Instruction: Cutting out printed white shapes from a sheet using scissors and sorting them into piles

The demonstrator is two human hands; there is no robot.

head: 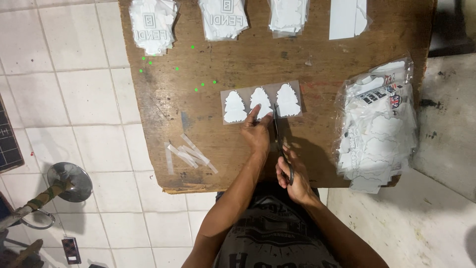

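Left hand [257,133] presses flat on grey sheet [261,102] w/ three white tree shapes, mid table [208,144]; right hand [293,176] grips black scissors [280,144], blades btw two trees.

Left hand [256,133] pins tree-shape strip [261,102]; right hand [293,174] works scissors [280,141].

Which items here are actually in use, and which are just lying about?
In use: left hand pressing the strip of three white tree shapes; right hand working scissors.
Lying about: offcut strips, bagged stack, four white stacks along the far edge, wooden board.
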